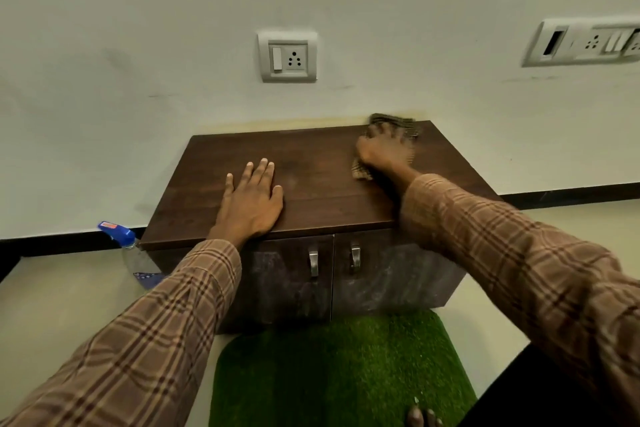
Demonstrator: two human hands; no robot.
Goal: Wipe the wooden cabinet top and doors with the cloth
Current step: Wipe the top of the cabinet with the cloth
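Note:
A low dark wooden cabinet stands against the wall; its top is bare brown wood. Below are two doors with metal handles, and the door fronts look dusty and smeared. My right hand presses a brown checked cloth onto the far right of the top, close to the wall; the cloth is blurred. My left hand lies flat with spread fingers on the front left part of the top, holding nothing.
A spray bottle with a blue trigger head stands on the floor left of the cabinet. A green grass-like mat lies in front. Wall sockets sit above the cabinet and at upper right. A foot shows at the bottom.

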